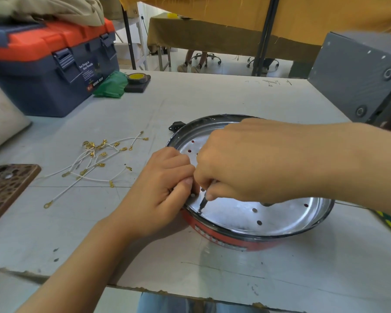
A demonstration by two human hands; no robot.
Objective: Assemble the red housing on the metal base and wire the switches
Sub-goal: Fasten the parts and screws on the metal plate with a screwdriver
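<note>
So, 1 metal base [246, 213], round w/ holes in its floor, sits atop 1 red housing [224, 239] on the table [190, 98], right of centre. Inside the base: only the tip of 1 screwdriver [202, 203], slanted down onto the floor near the left rim. Right hand [246, 161] is curled round the screwdriver, gripping it from above. Left hand [160, 190] has fingers bent over the base's left rim, holding it; fingertips touch the right hand. 1 black socket [176, 126] sticks out at the far-left edge of the housing. Left of it, loose pile of white wires [95, 163] w/ gold terminals, approx. a dozen, can't count exactly. Far left: 1 blue-orange toolbox [52, 64], lid closed, contents hidden; beside it 1 green bag [111, 85] & 1 tape roll [137, 79]. 1 phone [7, 188] at left edge.
</note>
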